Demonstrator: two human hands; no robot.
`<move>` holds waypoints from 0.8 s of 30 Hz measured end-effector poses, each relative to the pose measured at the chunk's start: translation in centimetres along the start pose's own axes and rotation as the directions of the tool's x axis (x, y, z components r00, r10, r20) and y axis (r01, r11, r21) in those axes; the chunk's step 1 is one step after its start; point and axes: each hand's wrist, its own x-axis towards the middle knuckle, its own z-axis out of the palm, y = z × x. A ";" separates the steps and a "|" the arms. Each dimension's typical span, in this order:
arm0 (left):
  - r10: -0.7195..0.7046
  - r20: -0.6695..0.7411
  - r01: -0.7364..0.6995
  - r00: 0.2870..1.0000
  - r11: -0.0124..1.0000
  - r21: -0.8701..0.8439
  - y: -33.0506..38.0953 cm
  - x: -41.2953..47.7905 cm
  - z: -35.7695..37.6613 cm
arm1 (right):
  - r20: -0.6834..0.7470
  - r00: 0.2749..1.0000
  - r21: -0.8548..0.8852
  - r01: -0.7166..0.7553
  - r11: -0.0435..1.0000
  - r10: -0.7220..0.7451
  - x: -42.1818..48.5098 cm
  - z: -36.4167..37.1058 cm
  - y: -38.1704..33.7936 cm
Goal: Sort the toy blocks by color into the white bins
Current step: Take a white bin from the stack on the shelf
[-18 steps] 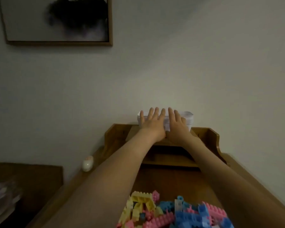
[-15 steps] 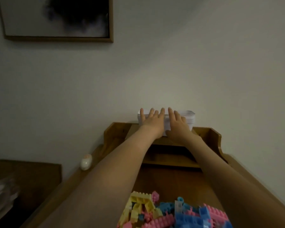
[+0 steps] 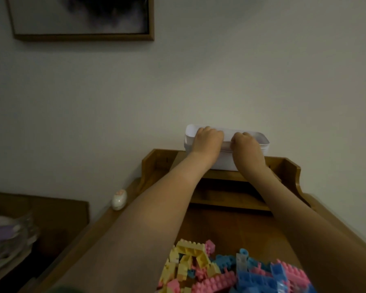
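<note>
A stack of white bins point(image 3: 226, 159) stands on the top shelf of the wooden desk hutch point(image 3: 287, 168), against the wall. My left hand point(image 3: 207, 140) grips the near rim of the stack on its left part, fingers curled over the edge. My right hand point(image 3: 246, 144) grips the same rim further right, fingers hooked inside. A pile of yellow, pink and blue toy blocks point(image 3: 230, 271) lies on the desk at the bottom of the view, between my forearms.
A small white egg-shaped object point(image 3: 119, 199) sits at the desk's left edge near the wall. A dark cabinet with stacked papers point(image 3: 6, 235) stands lower left. A framed picture point(image 3: 80, 17) hangs on the wall above.
Both hands went from lying flat with straight fingers against the bins to curling over the rim and gripping it. The top of the stack looks tipped toward me.
</note>
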 end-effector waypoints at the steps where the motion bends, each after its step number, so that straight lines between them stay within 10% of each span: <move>1: -0.023 -0.034 0.022 0.999 1.000 -0.021 0.0 -0.1 0.0 | -0.018 1.000 0.036 -0.010 0.999 0.011 0.0 0.0 -0.1; 24: -0.090 -0.404 0.068 0.910 0.995 -0.069 1.2 -4.5 -1.6 | -0.338 0.940 0.238 0.033 0.971 0.051 -2.9 -2.2 -1.4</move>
